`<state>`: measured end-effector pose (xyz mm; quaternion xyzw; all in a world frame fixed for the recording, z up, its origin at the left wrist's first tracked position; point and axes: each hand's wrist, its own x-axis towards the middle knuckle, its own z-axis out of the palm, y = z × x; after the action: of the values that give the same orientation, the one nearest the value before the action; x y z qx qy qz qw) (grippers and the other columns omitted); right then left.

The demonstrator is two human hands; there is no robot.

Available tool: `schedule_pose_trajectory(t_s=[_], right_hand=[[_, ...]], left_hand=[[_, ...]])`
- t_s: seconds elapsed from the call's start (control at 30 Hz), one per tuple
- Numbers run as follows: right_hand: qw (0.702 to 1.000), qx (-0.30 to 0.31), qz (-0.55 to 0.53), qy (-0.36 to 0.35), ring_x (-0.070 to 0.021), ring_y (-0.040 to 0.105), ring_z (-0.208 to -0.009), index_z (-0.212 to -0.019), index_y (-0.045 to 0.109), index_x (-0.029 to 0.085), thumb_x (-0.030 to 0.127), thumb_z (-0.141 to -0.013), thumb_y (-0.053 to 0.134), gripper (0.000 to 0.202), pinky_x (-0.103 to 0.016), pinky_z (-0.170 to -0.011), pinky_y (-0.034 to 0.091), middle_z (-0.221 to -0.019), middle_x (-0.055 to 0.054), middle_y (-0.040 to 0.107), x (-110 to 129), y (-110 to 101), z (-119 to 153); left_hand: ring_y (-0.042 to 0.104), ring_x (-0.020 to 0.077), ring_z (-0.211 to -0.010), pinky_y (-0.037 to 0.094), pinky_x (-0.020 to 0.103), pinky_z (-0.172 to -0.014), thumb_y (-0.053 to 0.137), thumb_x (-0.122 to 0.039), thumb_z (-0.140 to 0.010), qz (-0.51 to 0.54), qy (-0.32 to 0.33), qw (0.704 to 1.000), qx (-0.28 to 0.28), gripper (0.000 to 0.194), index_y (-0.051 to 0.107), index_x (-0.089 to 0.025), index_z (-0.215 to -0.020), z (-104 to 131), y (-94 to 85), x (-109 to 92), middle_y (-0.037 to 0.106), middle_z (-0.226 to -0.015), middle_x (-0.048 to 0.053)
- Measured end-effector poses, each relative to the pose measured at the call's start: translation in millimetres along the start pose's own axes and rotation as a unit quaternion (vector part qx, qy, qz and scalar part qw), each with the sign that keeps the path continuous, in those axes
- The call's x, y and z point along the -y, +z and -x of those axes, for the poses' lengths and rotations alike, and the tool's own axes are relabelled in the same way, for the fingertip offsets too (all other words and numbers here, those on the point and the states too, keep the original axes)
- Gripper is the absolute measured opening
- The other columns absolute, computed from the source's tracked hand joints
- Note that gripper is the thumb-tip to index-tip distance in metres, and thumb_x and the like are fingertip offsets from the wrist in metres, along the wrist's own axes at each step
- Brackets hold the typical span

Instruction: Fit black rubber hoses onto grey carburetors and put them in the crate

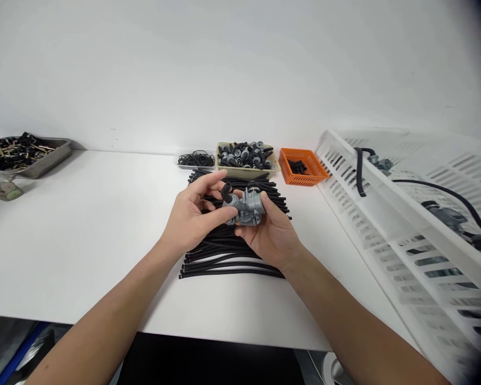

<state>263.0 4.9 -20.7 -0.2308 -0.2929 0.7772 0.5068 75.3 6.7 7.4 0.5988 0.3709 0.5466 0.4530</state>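
Observation:
A grey metal carburetor [249,207] is held above the middle of the table, between both hands. My right hand [276,231] wraps round its right end, thumb on top. On its left side, my left hand [198,213] grips it with the thumb, near a short black rubber elbow [226,191] that sticks up from the body. The left fingertips are partly hidden behind the part. Under the hands lies a pile of black rubber hoses [224,266] on the white table [104,230].
Along the wall stand a clear tray of black rings [196,159], a cream tray of small parts [246,172] and an orange basket [304,178]. A large white crate [369,214] with carburetors fills the right. A metal tray [54,158] sits far left.

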Motion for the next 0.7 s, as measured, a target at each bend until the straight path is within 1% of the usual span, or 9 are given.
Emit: schedule_pose_trajectory(t_s=[0.07, 0.13, 0.2, 0.27, 0.37, 0.43, 0.5, 0.57, 0.7], right_hand=[[1.0, 0.0, 0.001, 0.002, -0.0154, 0.075, -0.08, -0.114, 0.079, 0.02, 0.049, -0.101, 0.071, 0.033, -0.025, -0.059, 0.066, -0.096, -0.002, 0.08, 0.1, 0.3, 0.5], [1.0, 0.0, 0.0, 0.004, -0.015, 0.075, -0.078, -0.113, 0.079, 0.02, 0.049, -0.101, 0.071, 0.033, -0.025, -0.059, 0.066, -0.097, -0.002, 0.081, 0.6, 0.6, 0.6], [1.0, -0.001, -0.003, 0.004, -0.0143, 0.075, -0.075, -0.111, 0.079, 0.019, 0.05, -0.101, 0.07, 0.033, -0.024, -0.058, 0.066, -0.099, -0.003, 0.081, 1.2, 0.7, 0.3], [1.0, -0.006, -0.006, 0.001, -0.0141, 0.075, -0.074, -0.11, 0.079, 0.02, 0.05, -0.102, 0.069, 0.033, -0.023, -0.057, 0.065, -0.099, -0.003, 0.082, 1.5, 0.7, -0.2], [1.0, -0.011, -0.006, 0.001, -0.0143, 0.075, -0.075, -0.109, 0.08, 0.02, 0.049, -0.101, 0.071, 0.032, -0.024, -0.057, 0.066, -0.096, -0.002, 0.081, 1.5, 1.2, -0.6], [1.0, -0.007, -0.009, 0.005, -0.014, 0.075, -0.073, -0.109, 0.08, 0.02, 0.049, -0.1, 0.072, 0.032, -0.024, -0.057, 0.066, -0.095, -0.002, 0.081, 1.4, 1.9, -0.7], [1.0, -0.006, -0.016, 0.006, -0.0138, 0.075, -0.071, -0.109, 0.08, 0.019, 0.05, -0.099, 0.073, 0.033, -0.024, -0.056, 0.066, -0.095, -0.002, 0.081, 1.5, 2.4, -1.0], [1.0, -0.013, -0.023, 0.003, -0.0136, 0.075, -0.072, -0.108, 0.08, 0.018, 0.049, -0.1, 0.072, 0.033, -0.024, -0.056, 0.066, -0.096, -0.002, 0.082, 1.6, 2.5, -1.3], [0.999, -0.02, -0.024, 0.011, -0.0128, 0.074, -0.07, -0.11, 0.08, 0.018, 0.049, -0.101, 0.07, 0.034, -0.024, -0.055, 0.066, -0.096, -0.001, 0.081, 1.3, 2.5, -1.0]], left_hand=[[0.063, 0.0156, -0.087, 0.051, 0.028, -0.066, 0.094, -0.027, -0.069, -0.02, -0.006, 1.0, -0.018, 0.056, 0.077, -0.028, -0.123, 0.2, 0.5, 0.7, 0.069, -0.102, 0.003], [0.063, 0.0159, -0.086, 0.051, 0.03, -0.068, 0.091, -0.027, -0.073, -0.034, -0.001, 0.999, -0.015, 0.052, 0.077, -0.028, -0.123, 0.6, 0.7, 1.1, 0.069, -0.098, 0.002], [0.067, 0.0183, -0.095, 0.052, 0.032, -0.074, 0.086, -0.024, -0.077, -0.043, 0.017, 0.999, -0.005, 0.053, 0.075, -0.03, -0.128, 1.2, 0.8, 1.0, 0.073, -0.107, 0.003], [0.068, 0.0203, -0.104, 0.052, 0.033, -0.079, 0.087, -0.022, -0.075, -0.052, 0.027, 0.998, -0.007, 0.057, 0.074, -0.031, -0.129, 1.7, 1.2, 0.8, 0.075, -0.115, 0.004], [0.069, 0.0194, -0.098, 0.051, 0.033, -0.077, 0.092, -0.026, -0.072, -0.058, 0.016, 0.998, -0.022, 0.053, 0.076, -0.029, -0.122, 2.4, 2.3, 1.0, 0.074, -0.107, 0.003], [0.07, 0.0193, -0.096, 0.052, 0.034, -0.076, 0.088, -0.026, -0.077, -0.048, 0.015, 0.999, -0.015, 0.048, 0.075, -0.029, -0.123, 2.7, 3.2, 1.1, 0.075, -0.105, 0.003], [0.071, 0.0214, -0.107, 0.053, 0.035, -0.081, 0.083, -0.023, -0.081, -0.044, 0.029, 0.999, -0.004, 0.053, 0.071, -0.03, -0.132, 2.8, 3.7, 0.6, 0.077, -0.116, 0.004], [0.069, 0.0233, -0.117, 0.054, 0.035, -0.086, 0.086, -0.022, -0.077, -0.055, 0.034, 0.998, -0.007, 0.062, 0.069, -0.032, -0.136, 2.8, 4.1, -0.5, 0.076, -0.124, 0.004], [0.071, 0.0213, -0.103, 0.053, 0.035, -0.082, 0.09, -0.026, -0.073, -0.042, -0.006, 0.999, -0.022, 0.06, 0.071, -0.028, -0.13, 2.2, 4.5, -1.9, 0.075, -0.111, 0.003]])
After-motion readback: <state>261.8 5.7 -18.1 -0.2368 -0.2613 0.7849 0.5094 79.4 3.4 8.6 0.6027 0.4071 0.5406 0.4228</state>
